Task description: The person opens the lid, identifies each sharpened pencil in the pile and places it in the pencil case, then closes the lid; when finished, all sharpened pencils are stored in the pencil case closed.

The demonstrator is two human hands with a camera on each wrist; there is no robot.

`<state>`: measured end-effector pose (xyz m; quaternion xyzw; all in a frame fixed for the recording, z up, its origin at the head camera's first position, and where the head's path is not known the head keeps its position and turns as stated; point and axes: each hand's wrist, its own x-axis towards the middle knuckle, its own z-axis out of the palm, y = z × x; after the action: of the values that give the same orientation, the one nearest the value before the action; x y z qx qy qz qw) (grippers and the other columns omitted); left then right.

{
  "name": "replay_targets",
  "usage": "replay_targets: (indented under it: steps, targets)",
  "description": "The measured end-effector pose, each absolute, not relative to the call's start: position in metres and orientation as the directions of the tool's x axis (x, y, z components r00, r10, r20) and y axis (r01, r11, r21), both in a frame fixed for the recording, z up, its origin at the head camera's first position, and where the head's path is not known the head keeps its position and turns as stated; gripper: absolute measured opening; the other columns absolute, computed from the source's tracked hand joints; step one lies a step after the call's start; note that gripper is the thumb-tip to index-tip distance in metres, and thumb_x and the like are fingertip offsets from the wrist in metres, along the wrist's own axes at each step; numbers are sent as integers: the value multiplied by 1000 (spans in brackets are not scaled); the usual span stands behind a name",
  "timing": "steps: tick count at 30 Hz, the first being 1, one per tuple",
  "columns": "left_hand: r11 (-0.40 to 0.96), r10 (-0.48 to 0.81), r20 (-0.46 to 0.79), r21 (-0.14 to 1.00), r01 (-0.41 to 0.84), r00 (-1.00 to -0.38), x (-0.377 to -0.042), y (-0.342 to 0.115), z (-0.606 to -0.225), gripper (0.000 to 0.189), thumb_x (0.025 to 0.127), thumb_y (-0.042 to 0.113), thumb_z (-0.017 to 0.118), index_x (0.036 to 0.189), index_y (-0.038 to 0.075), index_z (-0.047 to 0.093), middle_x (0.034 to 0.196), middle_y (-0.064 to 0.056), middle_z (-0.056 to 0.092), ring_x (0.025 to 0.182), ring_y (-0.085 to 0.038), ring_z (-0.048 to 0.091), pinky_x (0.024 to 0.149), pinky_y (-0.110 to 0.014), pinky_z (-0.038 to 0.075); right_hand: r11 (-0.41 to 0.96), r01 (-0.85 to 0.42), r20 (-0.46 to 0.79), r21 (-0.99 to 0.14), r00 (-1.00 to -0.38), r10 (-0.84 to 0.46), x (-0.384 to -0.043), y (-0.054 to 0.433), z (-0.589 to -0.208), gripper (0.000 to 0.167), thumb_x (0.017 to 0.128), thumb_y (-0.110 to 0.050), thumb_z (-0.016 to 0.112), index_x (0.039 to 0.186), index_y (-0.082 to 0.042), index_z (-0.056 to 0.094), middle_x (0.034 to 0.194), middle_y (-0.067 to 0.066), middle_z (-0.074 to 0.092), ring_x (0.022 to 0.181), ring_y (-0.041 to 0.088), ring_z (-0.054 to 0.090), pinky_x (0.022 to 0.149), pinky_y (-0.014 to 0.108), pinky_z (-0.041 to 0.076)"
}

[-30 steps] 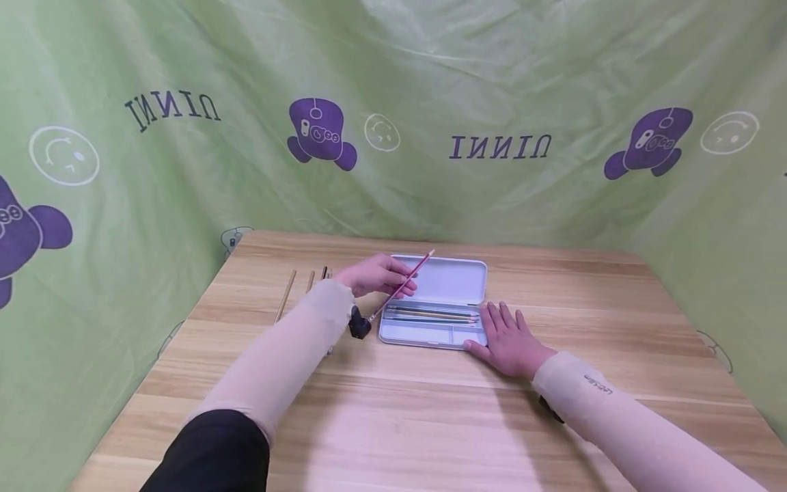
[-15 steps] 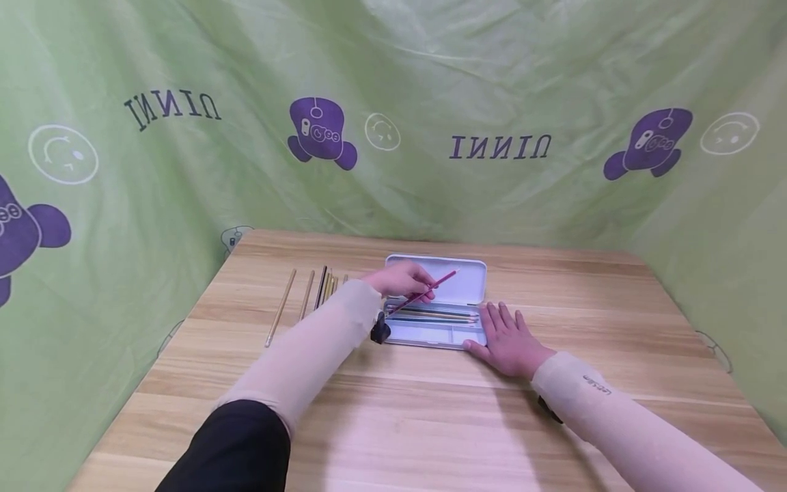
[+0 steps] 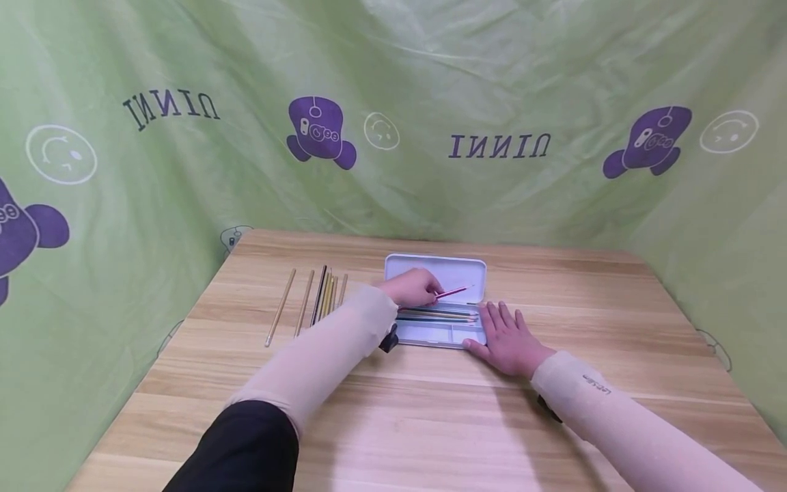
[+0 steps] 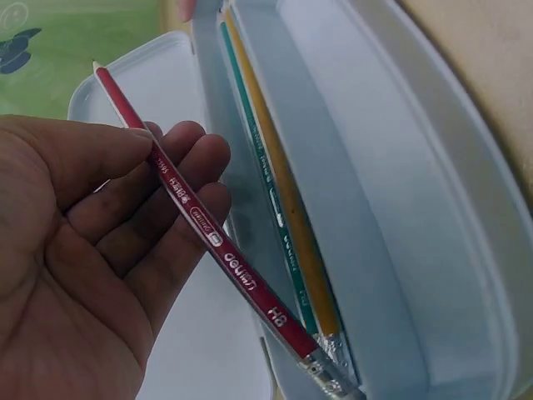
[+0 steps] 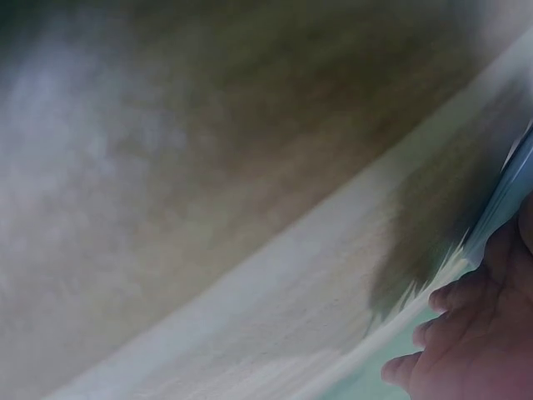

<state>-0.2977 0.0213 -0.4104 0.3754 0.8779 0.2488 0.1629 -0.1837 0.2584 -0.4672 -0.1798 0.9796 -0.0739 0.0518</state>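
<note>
Between thumb and fingers my left hand [image 3: 413,288] pinches a red pencil [image 4: 200,218], which slants over the open pencil case [image 3: 424,334]. Its sharpened tip points away from the palm, and its metal end hangs above the case in the left wrist view. Inside the case's long compartment lie a green pencil [image 4: 268,179], a yellow pencil [image 4: 287,196] and others. My right hand [image 3: 509,340] rests with spread, straight fingers against the case's right end; the right wrist view catches only part of that hand.
Left of the case, several pencils lie on the wooden table [image 3: 393,424]: a plain wooden pencil [image 3: 281,307], a black pencil [image 3: 319,295] and a yellow group [image 3: 328,295]. The case's raised lid [image 3: 458,273] stands behind. Green printed cloth [image 3: 393,191] surrounds the table.
My left hand has moved right and slightly down with the red pencil, from the case's left side to over it. The pencil lies flatter now. My right hand stays put.
</note>
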Motion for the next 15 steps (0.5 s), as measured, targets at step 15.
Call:
replay_targets:
  steps: [15]
  targets:
    - [612,738,-83,502,612,-670,-292,16,-422,24,98,5,64,118,-2,75,113,-12,75,110,-23,67,100,-29,51,924,-331,-114,-190,-928,-356,-184,258,-464,96,105,-63,39,157,15,17,162,38,18,149,57,10,119,72,7]
